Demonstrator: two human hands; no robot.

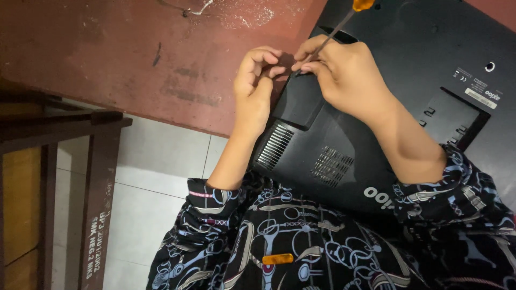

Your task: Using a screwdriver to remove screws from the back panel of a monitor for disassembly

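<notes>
One black computer casing (pixel 344 134) lies back-up on the reddish tabletop (pixel 134 59), its lower edge overhanging toward the person's lap. The right hand (pixel 344 75) has its grip clenched around one screwdriver (pixel 333 35) with an orange handle, tip set at the casing's raised rear cover. The left hand (pixel 258 80) pinches at the same cover edge; whether it holds a small screw I cannot tell. The step in hand looks like loosening a fastener there. The next move calls for keeping the tip seated and the cover steadied. Two vent grilles show.
</notes>
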